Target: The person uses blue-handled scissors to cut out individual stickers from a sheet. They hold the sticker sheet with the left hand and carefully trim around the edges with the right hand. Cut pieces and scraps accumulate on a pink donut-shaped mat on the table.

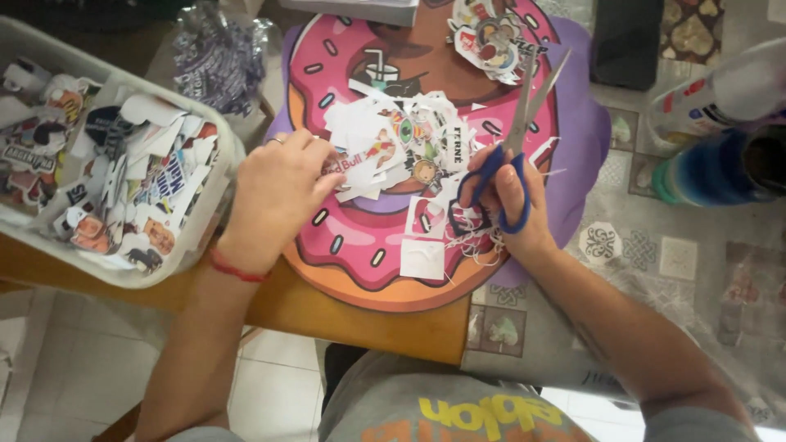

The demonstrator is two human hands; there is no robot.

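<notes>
From the head camera, looking straight down: the right hand (509, 205) has its fingers threaded through the blue plastic handles of a pair of steel scissors (517, 135), closed around them, with the blades parted in a narrow V pointing up and away from the person. The left hand (278, 192), a ring on one finger and a red cord at the wrist, has its fingertips pressed together on a small printed sticker cutout (348, 166) at the edge of a loose heap of white paper scraps and cartoon stickers (401, 143). That heap lies in the middle of a round mat shaped like a pink-frosted doughnut with sprinkles (360, 237). To the left stands a clear plastic tub filled with more cut stickers (201, 237). A blue-and-green bottle (712, 172) lies at the right.
</notes>
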